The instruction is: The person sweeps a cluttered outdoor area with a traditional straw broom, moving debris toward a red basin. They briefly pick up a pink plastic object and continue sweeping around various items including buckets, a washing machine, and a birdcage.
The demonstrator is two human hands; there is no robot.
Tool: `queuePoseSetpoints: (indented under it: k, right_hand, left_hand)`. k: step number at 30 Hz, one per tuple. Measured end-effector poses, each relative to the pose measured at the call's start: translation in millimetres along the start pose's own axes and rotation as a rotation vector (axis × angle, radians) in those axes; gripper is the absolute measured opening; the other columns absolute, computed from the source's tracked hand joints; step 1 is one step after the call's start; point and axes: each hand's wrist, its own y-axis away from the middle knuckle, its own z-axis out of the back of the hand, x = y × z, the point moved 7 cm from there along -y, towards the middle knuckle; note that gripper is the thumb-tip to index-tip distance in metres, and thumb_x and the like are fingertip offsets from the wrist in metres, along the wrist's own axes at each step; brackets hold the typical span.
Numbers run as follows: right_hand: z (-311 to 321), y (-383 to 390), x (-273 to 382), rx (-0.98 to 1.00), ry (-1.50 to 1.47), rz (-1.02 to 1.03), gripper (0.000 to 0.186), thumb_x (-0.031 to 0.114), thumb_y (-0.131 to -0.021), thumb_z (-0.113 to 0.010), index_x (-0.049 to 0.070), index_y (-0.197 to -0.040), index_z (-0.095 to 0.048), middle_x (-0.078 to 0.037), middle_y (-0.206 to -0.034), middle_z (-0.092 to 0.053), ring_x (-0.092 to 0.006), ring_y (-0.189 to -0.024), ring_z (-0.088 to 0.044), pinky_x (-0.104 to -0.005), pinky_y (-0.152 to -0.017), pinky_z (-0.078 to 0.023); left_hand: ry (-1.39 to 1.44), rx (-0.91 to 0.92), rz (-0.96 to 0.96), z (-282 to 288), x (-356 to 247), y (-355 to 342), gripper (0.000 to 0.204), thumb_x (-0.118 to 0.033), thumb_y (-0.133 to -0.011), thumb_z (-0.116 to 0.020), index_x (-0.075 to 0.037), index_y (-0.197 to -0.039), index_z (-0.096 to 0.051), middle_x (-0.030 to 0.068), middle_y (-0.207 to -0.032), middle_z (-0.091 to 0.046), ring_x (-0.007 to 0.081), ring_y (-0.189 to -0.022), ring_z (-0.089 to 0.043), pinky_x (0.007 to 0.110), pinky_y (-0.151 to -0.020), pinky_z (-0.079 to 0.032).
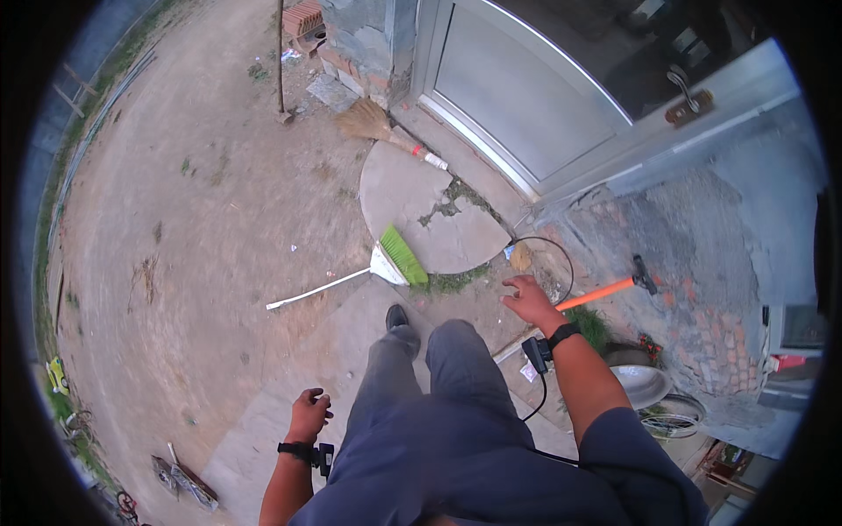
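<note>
Green-bristled broom [388,265], faintly lettered, is seen left of right hand [530,300]; left hand [309,416] is placed nearer; both released, unclenched.

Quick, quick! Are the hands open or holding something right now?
Bare left hand: open, fingers loosely curled, nothing seen in it.
Bare right hand: open, fingers partly bent, nothing seen in it.

A grey door [517,96] with a metal handle [680,83] stands at the far right. Left of it, a pole [281,66] is near stacked red bricks [302,17]. On the near right, a white basin [638,384] sits beside a spoked wheel [674,422], near a brick-patched wall [702,307].
</note>
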Motion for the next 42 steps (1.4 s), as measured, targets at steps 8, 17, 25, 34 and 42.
queuePoseSetpoints:
  k: [8, 17, 25, 34, 42]
  right_hand:
    - [29, -232, 59, 0.083, 0.099, 0.199, 0.054, 0.033, -0.082, -0.074, 0.007, -0.128, -0.061, -0.025, -0.137, -0.047, -0.0409, -0.127, -0.050, -0.0433, -0.108, -0.042]
    - [3, -497, 44, 0.201, 0.344, 0.235, 0.059, 0.032, -0.080, -0.076, 0.009, -0.132, -0.060, -0.028, -0.144, -0.043, -0.0444, -0.128, -0.049, -0.0476, -0.107, -0.043]
    - [-59, -647, -11, 0.286, 0.610, 0.088, 0.062, 0.039, -0.080, -0.076, 0.017, -0.135, -0.060, -0.023, -0.155, -0.031, -0.0428, -0.144, -0.030, -0.0513, -0.113, -0.036]
    - [-119, -737, -57, 0.309, 0.722, 0.103, 0.046, 0.037, -0.079, -0.074, 0.022, -0.122, -0.071, -0.015, -0.143, -0.043, -0.0374, -0.136, -0.040, -0.0543, -0.106, -0.041]
    - [-44, -675, 61, 0.313, 0.448, 0.409, 0.023, 0.018, -0.083, -0.071, 0.018, -0.106, -0.074, -0.018, -0.107, -0.057, -0.0376, -0.098, -0.061, -0.0444, -0.090, -0.051]
  left_hand:
    - [0.116, -0.103, 0.197, -7, -74, -84, 0.041, -0.017, -0.093, -0.062, 0.004, -0.128, -0.055, 0.0145, -0.093, -0.069, 0.0203, -0.069, -0.070, 0.031, -0.053, -0.053]
    - [0.252, -0.023, 0.579, -141, -134, -159, 0.040, -0.014, -0.093, -0.060, 0.005, -0.128, -0.054, 0.0143, -0.094, -0.069, 0.0195, -0.069, -0.070, 0.030, -0.054, -0.053]
    - [0.361, 0.026, 0.594, -202, -232, -255, 0.039, -0.013, -0.094, -0.060, 0.006, -0.128, -0.055, 0.0128, -0.092, -0.068, 0.0163, -0.070, -0.067, 0.027, -0.058, -0.051]
    - [0.420, 0.008, 0.668, -230, -232, -285, 0.035, -0.011, -0.094, -0.059, 0.004, -0.126, -0.057, 0.0105, -0.090, -0.069, 0.0144, -0.069, -0.066, 0.027, -0.058, -0.052]
    - [0.547, -0.026, 0.570, -242, -248, -244, 0.035, -0.015, -0.094, -0.063, 0.004, -0.123, -0.060, 0.0101, -0.088, -0.070, 0.0130, -0.069, -0.065, 0.027, -0.061, -0.053]
